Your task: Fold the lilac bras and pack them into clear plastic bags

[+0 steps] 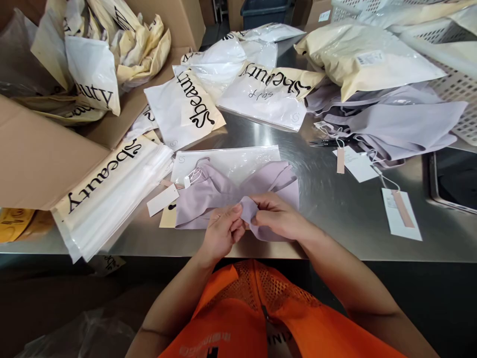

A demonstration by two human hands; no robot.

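A lilac bra [203,191] lies spread on a clear plastic bag [231,159] near the table's front edge. White tags [163,200] on a white string hang off its left side. My left hand [222,229] pinches the bra's lower band near the middle, thumb on top. Just beside it, my right hand [278,215] grips a folded-up part of the same band, with fingers curled around the fabric. Part of the band is hidden behind both hands.
Printed plastic bags [112,199] are stacked at left by a cardboard box [48,154] full of bags. More filled bags [264,94] lie behind. At right are lilac garments [402,124] with tags, a phone [456,176] and a white basket [454,84].
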